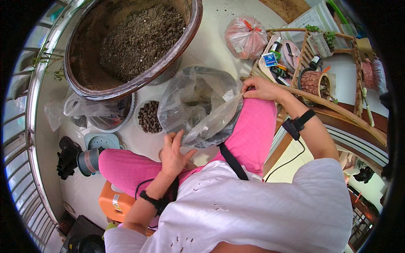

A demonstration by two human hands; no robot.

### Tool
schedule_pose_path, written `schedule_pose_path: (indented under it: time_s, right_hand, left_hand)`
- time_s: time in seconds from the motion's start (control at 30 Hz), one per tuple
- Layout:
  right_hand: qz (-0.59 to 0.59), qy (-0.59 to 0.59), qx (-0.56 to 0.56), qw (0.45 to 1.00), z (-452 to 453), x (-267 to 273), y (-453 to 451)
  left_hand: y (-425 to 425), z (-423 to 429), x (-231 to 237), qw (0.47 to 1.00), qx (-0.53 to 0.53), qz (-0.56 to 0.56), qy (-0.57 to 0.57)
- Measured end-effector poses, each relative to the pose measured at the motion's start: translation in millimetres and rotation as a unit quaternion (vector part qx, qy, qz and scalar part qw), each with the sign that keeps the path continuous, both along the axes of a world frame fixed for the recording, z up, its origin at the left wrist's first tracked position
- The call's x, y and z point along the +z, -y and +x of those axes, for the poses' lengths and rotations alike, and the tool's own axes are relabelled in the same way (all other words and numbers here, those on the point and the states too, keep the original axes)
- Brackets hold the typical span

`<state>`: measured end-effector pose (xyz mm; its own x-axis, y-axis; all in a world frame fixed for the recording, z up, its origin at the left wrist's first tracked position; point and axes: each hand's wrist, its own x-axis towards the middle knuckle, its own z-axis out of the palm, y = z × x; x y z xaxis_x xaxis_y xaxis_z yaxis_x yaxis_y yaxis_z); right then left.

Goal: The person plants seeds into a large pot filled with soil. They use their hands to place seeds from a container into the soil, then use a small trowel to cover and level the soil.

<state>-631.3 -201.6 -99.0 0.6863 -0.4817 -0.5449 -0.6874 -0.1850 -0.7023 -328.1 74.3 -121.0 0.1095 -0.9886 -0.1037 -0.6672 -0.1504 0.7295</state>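
Between my knees stands a clear plastic bag (218, 121), its mouth spread wide, with dark soil-like material (199, 91) in it, partly blurred by the film. My right hand (261, 90) pinches the bag's rim between thumb and fingers, close to my right knee. At the bag's near left edge is my left hand (174, 155), fingers spread; its fingertips reach the plastic, and I see nothing held in it. Just left of the bag sits a round tub of brown clay pebbles (149, 117).
A large glazed pot (71, 63) of soil (142, 41) stands at upper left, above a bagged basin (107, 117). A tied pink bag (245, 38) and a wooden rack (303, 60) with small bottles and a potted plant (314, 83) are at right. An orange stool (115, 202) lies lower left.
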Motion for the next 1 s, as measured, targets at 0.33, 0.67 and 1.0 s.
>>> schedule_pose_path:
  time_s: [0.33,0.67,1.0]
  right_hand:
    - [-0.247,0.022,0.008,0.969,-16,-11,7]
    - [-0.445,0.071,0.057,0.891,-21,-3,-41]
    - [-0.519,0.087,0.155,0.836,-28,-14,-51]
  left_hand:
    - [84,0,-28,0.997,0.039,-0.061,0.018]
    - [118,-25,-6,0.948,-0.207,-0.198,0.138]
    - [115,-28,-27,0.905,-0.238,-0.305,0.178]
